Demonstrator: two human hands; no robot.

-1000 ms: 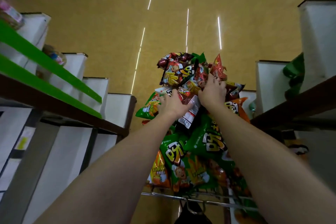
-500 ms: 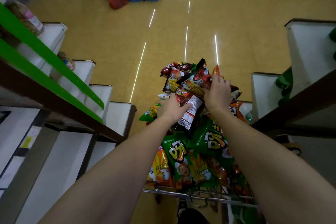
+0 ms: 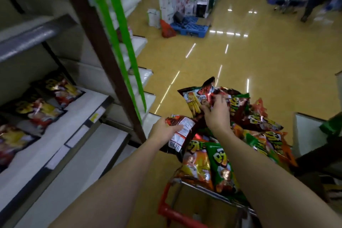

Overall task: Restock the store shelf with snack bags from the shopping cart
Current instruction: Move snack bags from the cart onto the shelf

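Hands (image 3: 162, 129) (image 3: 216, 114) each gripping dark snack bag (image 3: 182, 133).

A blue pallet (image 3: 190, 27) with stacked boxes (image 3: 167, 3) stands on the floor.

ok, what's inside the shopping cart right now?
The shopping cart holds heaped snack bags, green, orange and dark red. The pile hides its basket floor and any lower bags.

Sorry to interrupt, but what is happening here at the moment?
A person is restocking snacks. The left hand holds a dark red snack bag, and the right hand grips more bags above the heaped shopping cart. Similar bags already lie on the shelf to the left.
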